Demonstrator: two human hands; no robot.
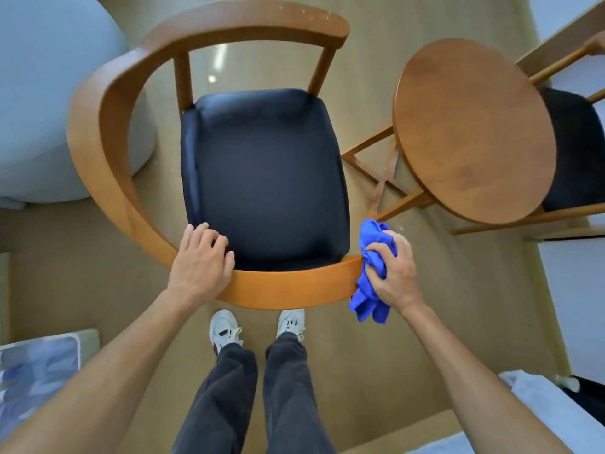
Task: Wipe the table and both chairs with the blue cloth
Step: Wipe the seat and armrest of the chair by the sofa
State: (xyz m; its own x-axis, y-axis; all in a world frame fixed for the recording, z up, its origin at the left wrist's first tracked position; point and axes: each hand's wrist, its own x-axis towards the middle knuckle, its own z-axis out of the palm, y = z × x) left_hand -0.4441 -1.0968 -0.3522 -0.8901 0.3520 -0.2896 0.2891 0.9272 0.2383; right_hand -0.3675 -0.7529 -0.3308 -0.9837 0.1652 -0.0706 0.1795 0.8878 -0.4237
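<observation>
While the left hand [200,257] rests open steadying the chair [262,178], the right hand [391,270] grips the blue cloth [371,276] at 4 o'clock on the rail; I'd press firmly, sweeping along the curve.

Bright, even light; floor [222,60] glare; edges warped.

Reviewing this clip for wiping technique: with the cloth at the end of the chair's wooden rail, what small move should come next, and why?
Probably slide the blue cloth leftward along the curved wooden rail. The right hand grips it bunched at the rail's right end, while the left hand rests on the same rail, steadying the chair; the stretch between them lies bare.
</observation>
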